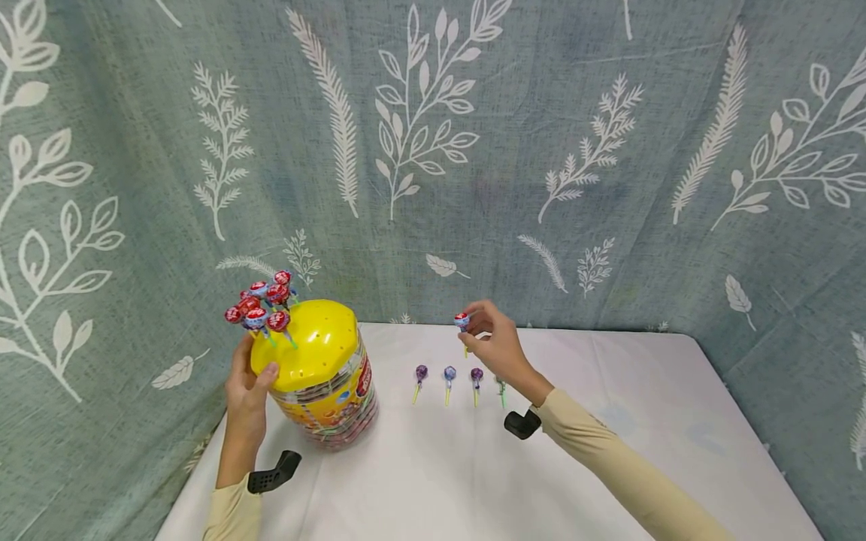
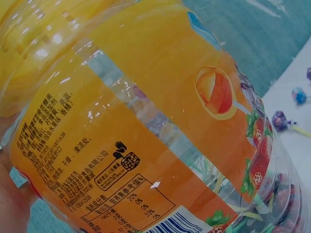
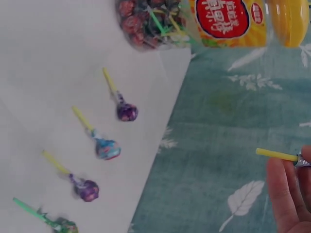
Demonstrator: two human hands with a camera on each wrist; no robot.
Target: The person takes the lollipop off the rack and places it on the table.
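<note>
My left hand [image 1: 246, 397] grips a clear plastic lollipop jar [image 1: 341, 409] near its top, thumb against the edge of the yellow lid [image 1: 323, 349]. The jar tilts a little, and its printed orange label [image 2: 146, 107] fills the left wrist view. Several red and blue wrapped lollipops [image 1: 255, 318] stand upright by their sticks in the lid's far left part. Above the table, my right hand [image 1: 499, 344] pinches a red and blue lollipop [image 1: 461, 321], its yellow stick [image 3: 277, 155] pointing down. In the right wrist view that lollipop's head is cut off by the frame edge.
Several lollipops lie in a row on the white table [image 1: 433, 473], purple [image 1: 422, 373], blue [image 1: 449, 373], purple [image 1: 476, 374] and a green-stick one [image 1: 501, 388] partly behind the right wrist. A grey-green leaf-print curtain [image 1: 473, 248] hangs behind the table and along its sides.
</note>
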